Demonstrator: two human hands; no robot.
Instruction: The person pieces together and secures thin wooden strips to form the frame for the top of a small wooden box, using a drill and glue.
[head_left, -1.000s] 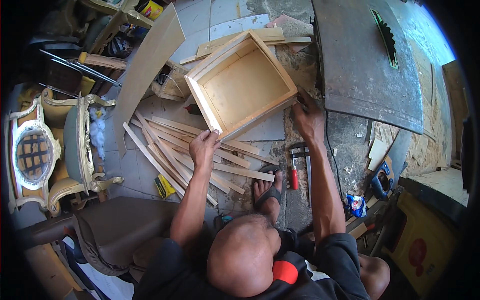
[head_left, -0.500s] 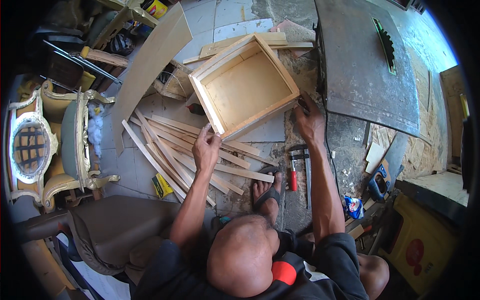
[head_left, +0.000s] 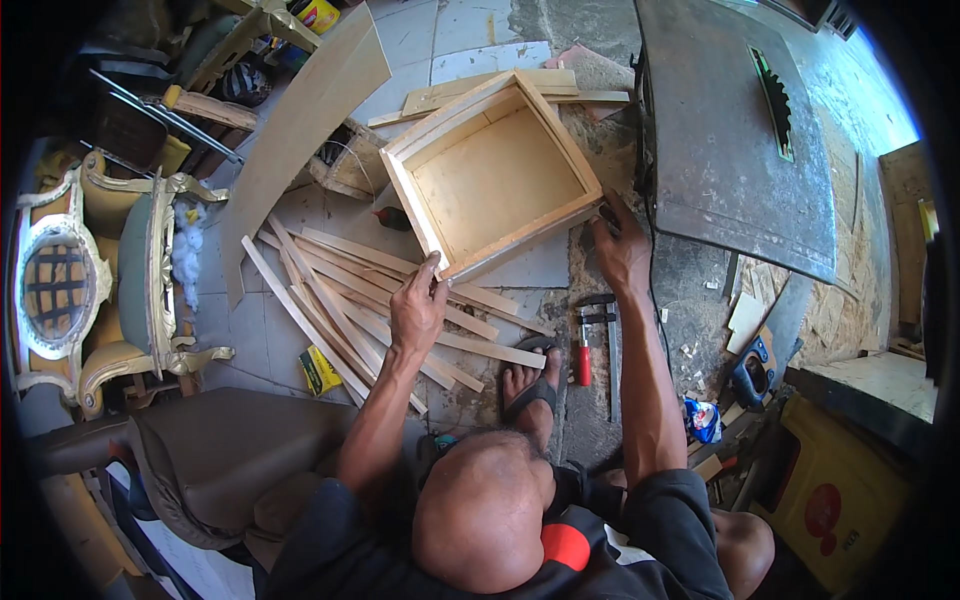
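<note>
An open wooden box [head_left: 525,233], much like a drawer with a pale panel inside, is tilted with one corner toward me. My left hand [head_left: 418,308] pinches its near left corner, fingertips pressed on the rim. At the right corner, my right hand [head_left: 622,252] grips the outer side, its fingers partly hidden behind the wood. Below the box, several thin wood strips [head_left: 345,300] lie in a loose pile beside my left forearm. A bar clamp with a red handle [head_left: 583,364] rests on the floor between my arms.
A metal saw table [head_left: 735,130] with a toothed blade [head_left: 776,105] stands at the right. Near it lies a handsaw [head_left: 753,370]. A plywood sheet [head_left: 305,130] leans at the left, past a carved chair frame [head_left: 165,270]. Flat boards [head_left: 440,100] lie behind the box.
My left hand has shifted slightly right, its fingers now closer together on the box corner. The right hand keeps its place, and the box has barely moved.
</note>
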